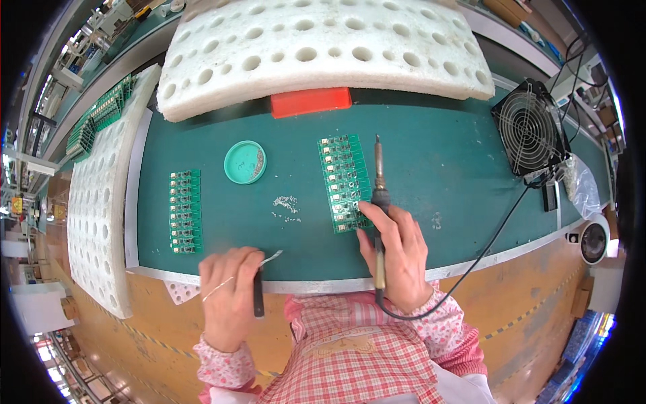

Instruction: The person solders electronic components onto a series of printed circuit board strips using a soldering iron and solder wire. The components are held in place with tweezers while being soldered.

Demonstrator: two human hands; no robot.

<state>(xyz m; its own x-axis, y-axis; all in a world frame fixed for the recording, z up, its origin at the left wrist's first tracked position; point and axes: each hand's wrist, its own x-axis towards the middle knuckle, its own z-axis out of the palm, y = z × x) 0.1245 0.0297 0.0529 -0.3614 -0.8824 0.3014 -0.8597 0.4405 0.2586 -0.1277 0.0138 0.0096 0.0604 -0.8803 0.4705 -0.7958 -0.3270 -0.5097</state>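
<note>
My right hand (400, 252) grips a soldering iron (379, 176) whose tip points away from me. Its thumb and index finger reach the lower right edge of a green circuit board panel (343, 178), which carries rows of small parts. Near the table's front edge, my left hand (229, 286) is closed on a small black-handled tool (258, 293). A slim pale tip (272, 257) sticks out beside its fingers; its exact kind is unclear. A thin pale strand (219, 288) lies across the back of this hand. Another green circuit board panel (185, 211) lies further left.
A round green dish (245, 162) holds small grey bits, and loose pale bits (287, 205) lie near it. White foam blocks with holes stand at the back (323, 57) and left (97, 215). A red bin (311, 102), a black fan (528, 128) and the iron's cord (481, 259) are around.
</note>
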